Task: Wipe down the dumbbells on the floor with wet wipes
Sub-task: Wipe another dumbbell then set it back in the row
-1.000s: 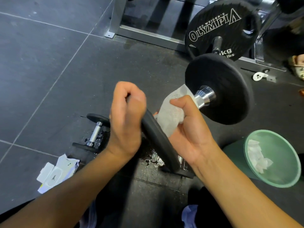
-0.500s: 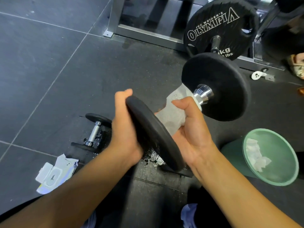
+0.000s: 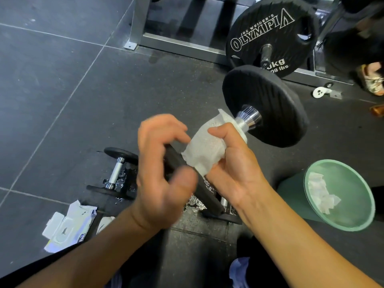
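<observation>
Now | right hand [image 3: 234,169] clamps white wet wipe [image 3: 204,150] round black chrome-handled dumbbell [image 3: 268,113] | left hand [image 3: 160,175] half-open beside it (blurred; contact unclear) | round green bin [image 3: 353,194] right of hands: crumpled white wipes [image 3: 321,194]

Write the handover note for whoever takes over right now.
Left hand: blurred at the near plate of the held dumbbell; grip unclear.
Right hand: grips the wet wipe wrapped round its handle.
Floor: second dumbbell, wipes pack, green bin with used wipes.
Done: handle wipe under way.
Left: finish it, then the second dumbbell.
</observation>
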Demonstrator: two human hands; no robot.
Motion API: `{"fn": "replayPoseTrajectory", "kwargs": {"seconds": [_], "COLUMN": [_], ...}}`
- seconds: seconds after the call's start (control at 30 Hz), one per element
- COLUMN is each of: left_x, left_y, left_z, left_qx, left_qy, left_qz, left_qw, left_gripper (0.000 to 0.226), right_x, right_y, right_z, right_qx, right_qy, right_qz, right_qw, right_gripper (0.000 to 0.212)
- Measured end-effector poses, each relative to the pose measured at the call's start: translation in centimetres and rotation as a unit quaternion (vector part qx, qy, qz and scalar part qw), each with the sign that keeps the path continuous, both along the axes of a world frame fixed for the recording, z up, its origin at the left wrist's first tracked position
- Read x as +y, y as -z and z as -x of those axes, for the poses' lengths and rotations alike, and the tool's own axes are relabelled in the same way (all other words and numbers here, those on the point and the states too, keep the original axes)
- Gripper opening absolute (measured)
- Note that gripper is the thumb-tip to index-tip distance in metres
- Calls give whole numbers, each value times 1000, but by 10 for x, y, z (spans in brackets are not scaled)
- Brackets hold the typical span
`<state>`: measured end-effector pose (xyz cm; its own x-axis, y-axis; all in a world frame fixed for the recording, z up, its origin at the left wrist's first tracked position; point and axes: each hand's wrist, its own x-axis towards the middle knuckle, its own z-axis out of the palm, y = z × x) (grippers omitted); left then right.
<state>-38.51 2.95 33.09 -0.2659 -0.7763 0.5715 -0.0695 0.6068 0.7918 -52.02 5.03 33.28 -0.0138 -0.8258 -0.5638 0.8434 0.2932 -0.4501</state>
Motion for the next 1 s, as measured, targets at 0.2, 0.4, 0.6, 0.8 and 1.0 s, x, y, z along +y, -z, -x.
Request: {"fn": "replayPoseTrajectory", "kwargs": {"seconds": [0.2, 0.4, 0.6, 0.8, 1.0], "left_x": [-4, -4, 14, -26, -23], "left_y": [5, 2, 18, 1, 12], "left_z": [0, 8, 10, 11, -10], "left_qx": [-36, 257, 285, 261, -126], "left_qy": [-34, 30, 45, -6, -3], "left_qz": [-29, -678, -778, -467, 243], "left_qw": [998, 688, 558, 845, 962], "left_gripper": [17, 52, 46, 38, 49], "right_x": [3, 4, 3, -4, -5], "right_y": [-1, -8, -8, -5, -6], "right_z": [-3, 0, -4, -5, 2], "right_qx": [-46, -29, -5, -35, -1], "right_qy": [-15, 6, 15, 16, 42], "right_qz": [6, 57, 49, 13, -10], "right_qw": [999, 998, 999, 999, 999], "right_gripper": [82, 41, 25, 57, 22]}}
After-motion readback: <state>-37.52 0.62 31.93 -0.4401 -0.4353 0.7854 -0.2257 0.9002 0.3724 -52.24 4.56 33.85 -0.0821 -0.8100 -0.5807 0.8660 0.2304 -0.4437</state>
